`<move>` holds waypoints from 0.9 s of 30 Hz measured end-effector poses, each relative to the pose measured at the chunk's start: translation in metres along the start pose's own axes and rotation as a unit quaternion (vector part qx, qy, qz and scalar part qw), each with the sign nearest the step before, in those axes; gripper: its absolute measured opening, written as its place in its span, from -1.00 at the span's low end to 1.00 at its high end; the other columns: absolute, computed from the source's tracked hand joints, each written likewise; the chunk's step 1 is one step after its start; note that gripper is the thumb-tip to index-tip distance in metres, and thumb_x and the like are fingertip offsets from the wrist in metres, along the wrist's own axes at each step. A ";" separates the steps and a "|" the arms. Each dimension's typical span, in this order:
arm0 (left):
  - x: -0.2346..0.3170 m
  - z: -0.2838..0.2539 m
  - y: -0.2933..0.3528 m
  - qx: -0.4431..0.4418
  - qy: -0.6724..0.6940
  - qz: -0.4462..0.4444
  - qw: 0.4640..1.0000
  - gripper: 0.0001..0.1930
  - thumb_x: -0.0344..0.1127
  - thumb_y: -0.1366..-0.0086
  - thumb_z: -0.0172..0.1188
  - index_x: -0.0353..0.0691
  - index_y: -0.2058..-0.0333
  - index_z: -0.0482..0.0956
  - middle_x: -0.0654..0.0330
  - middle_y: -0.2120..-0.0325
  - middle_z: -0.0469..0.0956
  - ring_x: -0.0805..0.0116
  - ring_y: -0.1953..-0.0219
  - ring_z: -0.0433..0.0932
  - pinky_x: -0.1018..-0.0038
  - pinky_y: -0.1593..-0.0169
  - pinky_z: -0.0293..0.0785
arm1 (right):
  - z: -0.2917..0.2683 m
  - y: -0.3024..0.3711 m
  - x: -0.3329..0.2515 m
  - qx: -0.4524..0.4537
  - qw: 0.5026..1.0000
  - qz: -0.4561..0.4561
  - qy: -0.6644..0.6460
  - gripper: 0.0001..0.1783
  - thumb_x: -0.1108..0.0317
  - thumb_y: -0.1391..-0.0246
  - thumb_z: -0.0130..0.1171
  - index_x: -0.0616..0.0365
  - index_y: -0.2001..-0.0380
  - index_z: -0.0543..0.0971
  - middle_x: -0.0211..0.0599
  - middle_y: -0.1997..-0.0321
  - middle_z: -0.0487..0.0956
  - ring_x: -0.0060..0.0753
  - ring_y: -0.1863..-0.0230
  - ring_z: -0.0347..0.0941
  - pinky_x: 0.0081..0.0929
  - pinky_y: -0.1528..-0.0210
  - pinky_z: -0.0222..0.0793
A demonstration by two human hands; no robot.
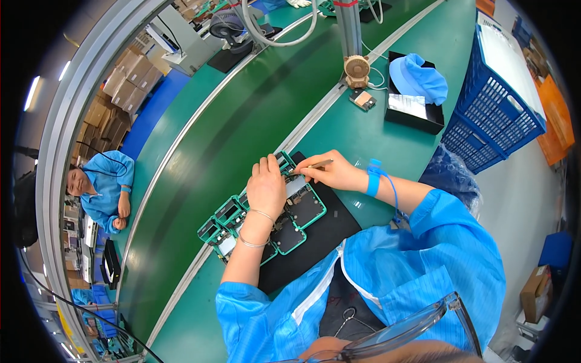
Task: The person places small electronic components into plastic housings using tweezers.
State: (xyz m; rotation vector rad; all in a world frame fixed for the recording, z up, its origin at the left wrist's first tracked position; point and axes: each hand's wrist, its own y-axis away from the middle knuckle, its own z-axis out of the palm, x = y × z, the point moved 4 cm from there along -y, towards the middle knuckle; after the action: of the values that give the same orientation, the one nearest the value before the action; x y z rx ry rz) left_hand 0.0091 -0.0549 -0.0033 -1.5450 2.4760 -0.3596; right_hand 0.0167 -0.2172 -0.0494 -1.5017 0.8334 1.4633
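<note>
Two blue sleeves [463, 221] nearest me, bare hands beyond them. Case in hand: one green-rimmed case [308, 207], flat on or over the black mat [336, 227], ahead of my chest.

Right hand [331, 172] on its far right side, fingers pinched round a slim tool [321, 163]. Back end of the tool tilts up and right; working end aims left at the farther part of the case. Touching or just above, can't tell.

So the case lies left of my right fingers, most of it on my side of them. Long axis slants: far end leftward, near end rightward, as far as my hand lets me see. Right fingers nearer the spot the tool aims at, by my reading. Left hand [265, 187] lies along the left side, back up, fingers together and pointing away; what they press or grip is hidden.

Case looks open and shallow: rounded green edge, dark near panel with small spots, pale patch farther up.

Left of it, more green-rimmed cases [228, 210], partly behind my forearm. Beyond, the dark green belt [212, 115]; across it, a co-worker [104, 204] in blue.
</note>
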 end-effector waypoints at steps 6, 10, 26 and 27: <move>-0.002 0.003 -0.001 0.026 -0.013 0.011 1.000 -0.51 -0.42 -0.02 0.22 -0.42 0.03 0.37 0.03 0.17 0.50 0.10 0.16 0.51 0.31 0.20 0.54 | -0.012 0.018 -0.020 -0.007 0.993 -0.053 0.109 -0.78 0.45 -0.20 0.09 0.18 0.13 0.64 -0.30 0.21 0.66 -0.56 0.30 0.57 -0.61 0.28 0.51; -0.001 0.000 0.001 0.035 -0.005 0.019 0.999 -0.50 -0.43 -0.02 0.22 -0.41 0.02 0.37 0.02 0.17 0.49 0.09 0.15 0.50 0.29 0.18 0.53 | -0.023 0.027 -0.022 0.029 0.996 -0.062 0.054 -0.77 0.49 -0.17 0.05 0.17 0.16 0.64 -0.31 0.33 0.65 -0.58 0.32 0.58 -0.59 0.26 0.51; 0.001 0.000 0.001 0.014 0.014 0.013 1.000 -0.47 -0.43 -0.05 0.23 -0.42 -0.02 0.33 -0.01 0.12 0.47 0.06 0.10 0.47 0.29 0.10 0.49 | -0.003 0.020 -0.004 0.011 0.965 -0.205 0.161 -0.77 0.50 -0.08 0.21 0.14 0.16 0.65 -0.27 0.27 0.65 -0.41 0.33 0.56 -0.51 0.29 0.49; 0.001 0.000 0.001 0.012 0.016 0.011 1.000 -0.48 -0.43 -0.05 0.23 -0.42 -0.02 0.33 -0.01 0.12 0.47 0.06 0.10 0.47 0.29 0.09 0.49 | -0.001 0.019 -0.004 0.013 0.954 -0.223 0.199 -0.79 0.51 -0.06 0.22 0.14 0.18 0.64 -0.27 0.26 0.65 -0.35 0.33 0.56 -0.48 0.29 0.49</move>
State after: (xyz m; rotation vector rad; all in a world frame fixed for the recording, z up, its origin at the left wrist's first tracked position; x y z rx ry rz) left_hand 0.0083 -0.0553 -0.0033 -1.5116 2.5007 -0.4124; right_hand -0.0004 -0.2258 -0.0476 -1.8529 0.6760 0.8273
